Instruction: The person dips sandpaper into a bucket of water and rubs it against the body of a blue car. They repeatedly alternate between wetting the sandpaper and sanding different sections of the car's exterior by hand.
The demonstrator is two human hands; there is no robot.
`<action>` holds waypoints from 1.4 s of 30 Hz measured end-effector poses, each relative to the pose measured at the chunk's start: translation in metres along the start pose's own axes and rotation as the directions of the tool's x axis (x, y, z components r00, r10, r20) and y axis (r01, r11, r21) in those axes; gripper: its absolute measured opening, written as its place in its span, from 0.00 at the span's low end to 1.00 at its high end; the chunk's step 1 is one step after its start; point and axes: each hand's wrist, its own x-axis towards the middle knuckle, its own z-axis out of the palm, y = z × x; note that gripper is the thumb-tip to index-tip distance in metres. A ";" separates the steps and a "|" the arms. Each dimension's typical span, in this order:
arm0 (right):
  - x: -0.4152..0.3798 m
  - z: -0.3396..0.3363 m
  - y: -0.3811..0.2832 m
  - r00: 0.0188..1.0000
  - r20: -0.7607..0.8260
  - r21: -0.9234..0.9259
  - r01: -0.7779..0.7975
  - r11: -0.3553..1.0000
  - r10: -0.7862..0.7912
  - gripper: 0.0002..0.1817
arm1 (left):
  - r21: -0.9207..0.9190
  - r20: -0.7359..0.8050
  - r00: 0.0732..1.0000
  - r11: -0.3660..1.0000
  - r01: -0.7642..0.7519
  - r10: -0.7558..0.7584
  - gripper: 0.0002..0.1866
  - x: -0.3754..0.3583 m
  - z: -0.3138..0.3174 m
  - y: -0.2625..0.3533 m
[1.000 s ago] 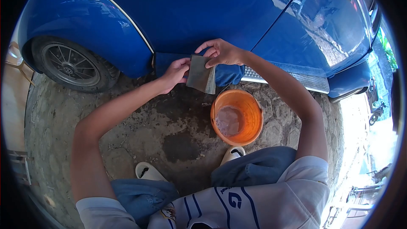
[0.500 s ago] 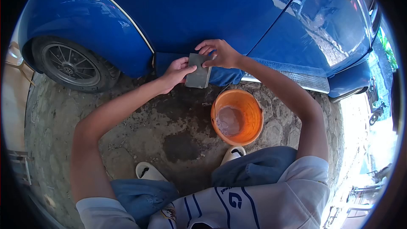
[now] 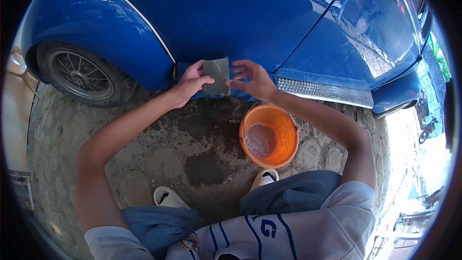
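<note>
A dark grey piece of sandpaper (image 3: 217, 70), roughly rectangular and looking damp, is held up in front of the car's lower side. My left hand (image 3: 191, 85) grips its left edge, the thumb on the near face and the fingers behind. At the right edge is my right hand (image 3: 254, 81), its fingers stretched and apart; the thumb tip is at the sheet's edge. Behind the sheet, a blue cloth (image 3: 236, 91) lies along the running board (image 3: 327, 90) of the blue car (image 3: 226, 14).
An orange bucket (image 3: 281, 147) with murky water stands on the stone floor (image 3: 144, 159), right of my feet. The car's wheel (image 3: 79, 74) and rounded fender (image 3: 96, 29) are at the left. Wet patches darken the ground between my feet and the car.
The sandpaper has shifted left and turned more upright and flat towards me. My right thumb has moved from over the sheet to its right edge, with that hand lower.
</note>
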 end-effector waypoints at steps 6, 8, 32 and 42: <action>-0.004 0.016 -0.007 0.977 0.156 0.381 -0.196 0.904 0.146 0.29 | -0.030 0.025 1.000 1.000 -0.004 0.005 0.20 -0.007 0.010 0.006; -0.004 0.018 -0.008 0.973 0.200 0.475 -0.198 0.857 0.115 0.23 | 0.014 0.037 0.998 0.998 -0.057 0.057 0.20 -0.004 0.009 0.007; 0.018 -0.001 -0.009 0.977 0.186 0.473 -0.178 0.863 0.099 0.17 | 0.089 -0.206 0.970 0.989 -0.116 0.132 0.23 -0.002 -0.011 0.035; 0.019 0.007 -0.007 0.994 0.089 0.513 -0.096 0.853 0.058 0.26 | -0.009 -0.242 0.959 0.988 -0.155 0.148 0.16 0.000 -0.015 0.019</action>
